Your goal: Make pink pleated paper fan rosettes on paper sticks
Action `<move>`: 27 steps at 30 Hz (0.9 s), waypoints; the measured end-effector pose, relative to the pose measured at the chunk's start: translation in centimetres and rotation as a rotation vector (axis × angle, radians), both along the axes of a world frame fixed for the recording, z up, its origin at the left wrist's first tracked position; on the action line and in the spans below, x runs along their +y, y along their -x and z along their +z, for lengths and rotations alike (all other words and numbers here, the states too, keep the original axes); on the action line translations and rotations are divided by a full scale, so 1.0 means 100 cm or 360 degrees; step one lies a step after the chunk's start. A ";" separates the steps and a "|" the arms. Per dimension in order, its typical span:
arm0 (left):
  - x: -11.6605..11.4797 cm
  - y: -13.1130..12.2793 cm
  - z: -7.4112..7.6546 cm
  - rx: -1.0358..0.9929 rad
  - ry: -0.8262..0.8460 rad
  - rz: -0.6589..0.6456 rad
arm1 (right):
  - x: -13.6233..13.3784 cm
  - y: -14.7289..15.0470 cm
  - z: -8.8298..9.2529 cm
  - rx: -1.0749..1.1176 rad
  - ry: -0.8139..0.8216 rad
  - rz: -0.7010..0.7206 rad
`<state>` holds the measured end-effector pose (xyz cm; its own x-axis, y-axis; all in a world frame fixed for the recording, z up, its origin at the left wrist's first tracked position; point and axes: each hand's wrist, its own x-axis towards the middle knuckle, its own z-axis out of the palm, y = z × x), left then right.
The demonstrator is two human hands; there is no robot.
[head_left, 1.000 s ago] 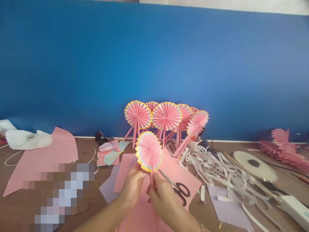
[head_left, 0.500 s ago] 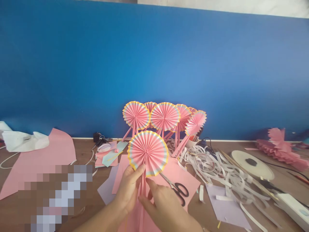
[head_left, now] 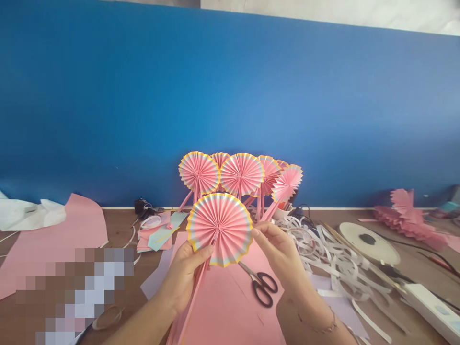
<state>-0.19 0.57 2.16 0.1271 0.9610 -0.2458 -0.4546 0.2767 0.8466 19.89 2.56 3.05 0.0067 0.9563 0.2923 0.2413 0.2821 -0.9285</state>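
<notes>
Nearest, the left hand point(head_left: 187, 273) grips the pleated pink fan point(head_left: 224, 227) at its lower left, thumb across the front, while the right hand point(head_left: 278, 247) has thumb and finger closed at its right edge. Held between them, the fan is above a pink sheet point(head_left: 233, 306) bearing black-handled scissors point(head_left: 264, 287). Beyond, similar fans point(head_left: 241, 175) stand before a blue panel point(head_left: 230, 86).

Left fingers point(head_left: 204, 255) and right fingers point(head_left: 264, 243) hold a pleated pink fan point(head_left: 220, 225).
</notes>
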 end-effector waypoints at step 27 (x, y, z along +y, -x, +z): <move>0.004 -0.008 -0.010 -0.0383 -0.0143 0.0406 | -0.033 0.058 -0.049 -0.0245 0.0483 0.0586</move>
